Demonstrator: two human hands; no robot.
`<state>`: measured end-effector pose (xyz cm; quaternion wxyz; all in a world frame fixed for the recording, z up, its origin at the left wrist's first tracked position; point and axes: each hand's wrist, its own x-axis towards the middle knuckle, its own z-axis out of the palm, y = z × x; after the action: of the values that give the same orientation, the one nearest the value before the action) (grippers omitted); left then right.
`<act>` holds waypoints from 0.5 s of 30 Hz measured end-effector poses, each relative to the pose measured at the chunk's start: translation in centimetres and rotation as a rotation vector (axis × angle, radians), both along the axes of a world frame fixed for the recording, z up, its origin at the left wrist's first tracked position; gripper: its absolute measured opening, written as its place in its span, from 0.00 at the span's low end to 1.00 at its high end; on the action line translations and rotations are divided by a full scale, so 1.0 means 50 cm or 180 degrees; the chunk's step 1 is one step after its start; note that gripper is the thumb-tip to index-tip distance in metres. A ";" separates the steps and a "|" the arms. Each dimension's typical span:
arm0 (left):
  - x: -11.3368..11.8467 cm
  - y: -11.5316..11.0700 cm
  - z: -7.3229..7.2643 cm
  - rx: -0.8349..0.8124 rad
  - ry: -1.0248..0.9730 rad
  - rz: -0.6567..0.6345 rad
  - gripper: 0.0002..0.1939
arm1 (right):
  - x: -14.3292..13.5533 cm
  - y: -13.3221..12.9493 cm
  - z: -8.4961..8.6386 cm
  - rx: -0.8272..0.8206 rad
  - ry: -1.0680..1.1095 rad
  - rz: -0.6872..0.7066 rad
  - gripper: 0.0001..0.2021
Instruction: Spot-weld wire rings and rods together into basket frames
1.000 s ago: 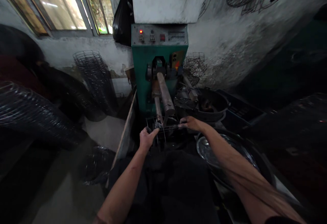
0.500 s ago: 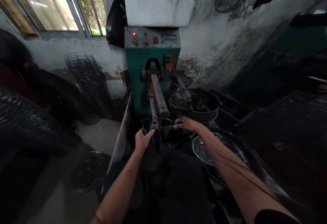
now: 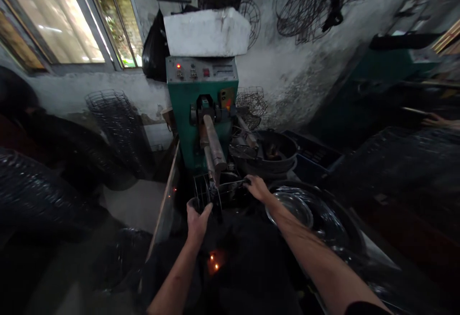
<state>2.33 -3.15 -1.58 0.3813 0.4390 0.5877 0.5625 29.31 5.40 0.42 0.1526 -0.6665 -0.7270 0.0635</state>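
A small wire frame [image 3: 203, 189] of thin metal rods sits at the tips of a spot welder's [image 3: 179, 109] two bars, one above the other. My left hand [image 3: 196, 221] grips its near left side, thumb to the right and fingers curled on the far side. At the frame's right, my right hand [image 3: 257, 188] is closed in a pinch on a thin rod that runs left toward the bars. The upper bar [image 3: 214, 145] reaches down over the frame and partly hides it. Glowing sparks [image 3: 214, 262] show over my dark lap.
A round metal tub [image 3: 354, 224] with shiny rings stands at my right; a dark pan [image 3: 287, 161] lies behind it. A wooden board's edge [image 3: 165, 200] rises at my left. Stacked wire baskets [image 3: 111, 123] stand by the wall. Another person's hand [image 3: 440, 121] shows far right.
Bright sparks have appeared over my lap and beside the board. The view has shifted, so the machine sits lower and further left. Both hands keep hold of the wirework.
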 end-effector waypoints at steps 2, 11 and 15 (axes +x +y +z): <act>-0.001 -0.008 0.001 -0.0086 -0.0028 -0.0412 0.21 | -0.005 -0.007 -0.021 0.0131 -0.0076 -0.0186 0.10; 0.000 0.013 -0.004 -0.0264 -0.0589 -0.0824 0.17 | 0.001 -0.042 -0.058 0.0379 -0.0409 -0.0710 0.19; 0.008 0.002 0.008 -0.0251 -0.0604 -0.0710 0.18 | 0.001 -0.082 -0.031 0.0477 -0.0136 -0.0448 0.19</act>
<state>2.70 -3.05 -1.19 0.5122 0.4312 0.5182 0.5321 29.38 1.30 -1.12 0.1907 -0.7037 -0.6842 -0.0161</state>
